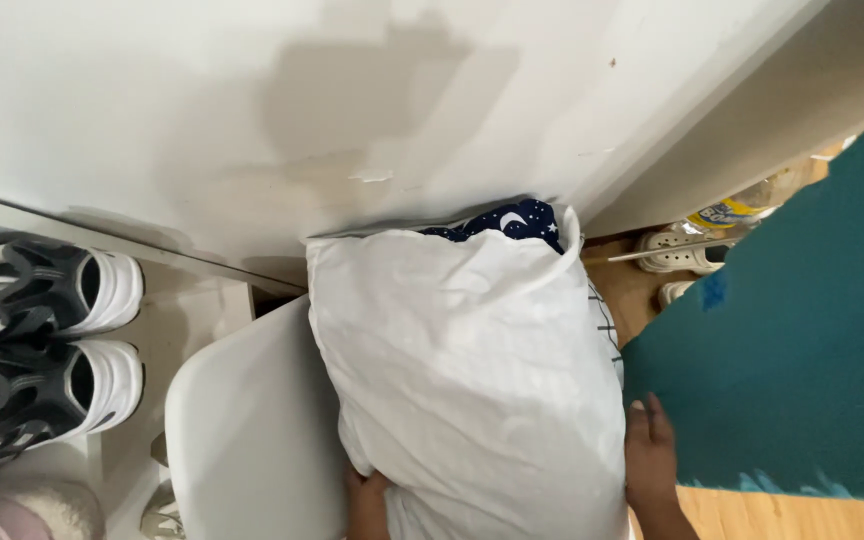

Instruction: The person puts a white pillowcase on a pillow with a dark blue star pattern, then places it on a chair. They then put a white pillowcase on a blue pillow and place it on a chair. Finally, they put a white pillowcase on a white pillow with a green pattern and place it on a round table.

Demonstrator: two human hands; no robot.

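My hands are closest to me, at the bottom edge of the view, one on each side of a big white pillow (472, 380). My left hand (365, 497) is tucked under the pillow's lower left corner, with only the wrist and the heel of the palm showing, so I cannot tell how the fingers are set beneath the cloth. My right hand (649, 447) lies flat against the pillow's right side, fingers straight and close together, pressing on it rather than curled round it.

The pillow stands on end on a white chair (252, 430) and leans against the white wall (252, 100) behind it. At its open top a dark blue cloth with stars and a moon (512, 222) pokes out of the white cover.

To the left, two grey and white sneakers (47, 340) sit on a white shelf (192, 300). To the right is a teal surface (802, 330), and beyond it, on the wooden floor (637, 290), a pair of pale clogs (677, 255).
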